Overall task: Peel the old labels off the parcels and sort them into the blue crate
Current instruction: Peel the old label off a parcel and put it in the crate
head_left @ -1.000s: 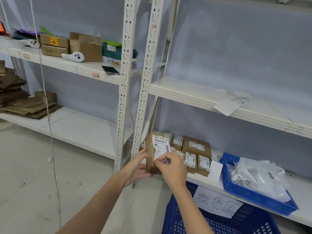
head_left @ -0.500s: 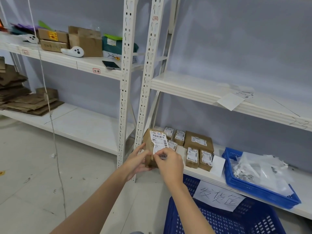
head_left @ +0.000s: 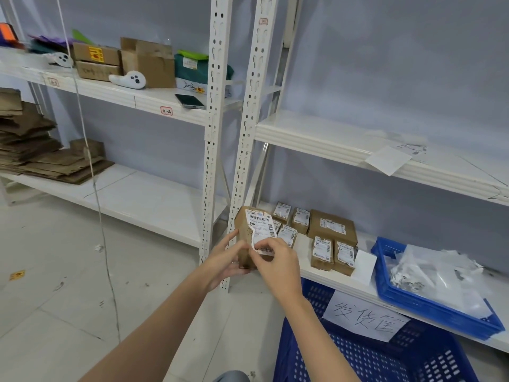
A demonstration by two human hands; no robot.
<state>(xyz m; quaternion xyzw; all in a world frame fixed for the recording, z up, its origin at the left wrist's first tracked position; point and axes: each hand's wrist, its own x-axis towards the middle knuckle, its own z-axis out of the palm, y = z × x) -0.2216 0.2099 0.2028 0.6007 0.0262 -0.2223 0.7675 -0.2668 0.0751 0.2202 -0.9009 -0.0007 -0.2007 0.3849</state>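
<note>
The left hand [head_left: 224,261] is gripping the small, stiff, light-looking cardboard parcel [head_left: 245,238] from behind while the right hand [head_left: 275,261] fingers are pinching the thin, tear-prone label [head_left: 260,226] by its lifted lower edge.

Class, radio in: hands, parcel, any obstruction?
Left hand holds parcel. Right hand pinches label, lower edge lifted. Nothing blocking blue crate.

Parcel [head_left: 246,238]: lower half hidden behind right hand [head_left: 278,264] and left hand [head_left: 224,261]. Label [head_left: 260,226] print too small to read, its peeled lower end covered by the right fingers [head_left: 265,248]. Crate [head_left: 385,357] cut off by the bottom edge, inside not visible. Tray [head_left: 429,306]: contents a blurred white heap, can't tell pieces apart. Top-left shelf items motion-blurred, cut by the left edge.
</note>
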